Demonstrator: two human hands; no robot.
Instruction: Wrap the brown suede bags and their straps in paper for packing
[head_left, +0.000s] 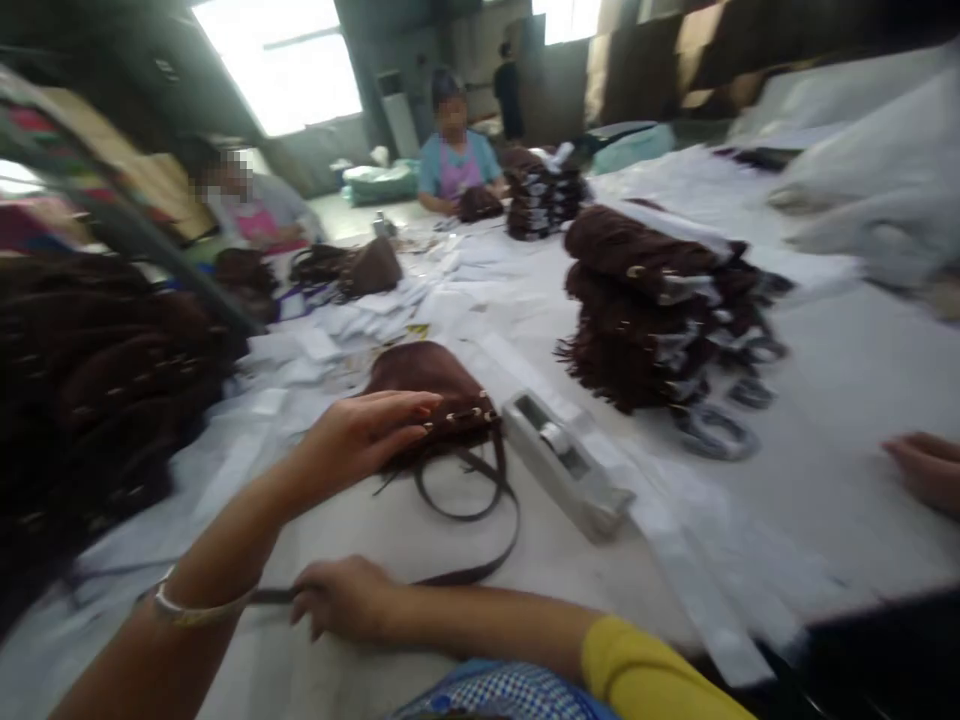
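A brown leather handbag with a row of metal fittings lies on the worktable in front of me. My left hand, a bracelet on its wrist, is over the bag's near left side with fingers stretched out; whether it presses on the leather I cannot tell. The long, thin strap loops from the bag's right end toward me. Low in the view, my right hand is closed around this strap, and a length of it runs on to the left. A grey tape dispenser stands just right of the bag.
Stacked brown fringed bags stand on the right, with another stack farther back. Dark bags are heaped at left. White paper strips litter the table. Two co-workers sit across; another person's hand shows at the right edge.
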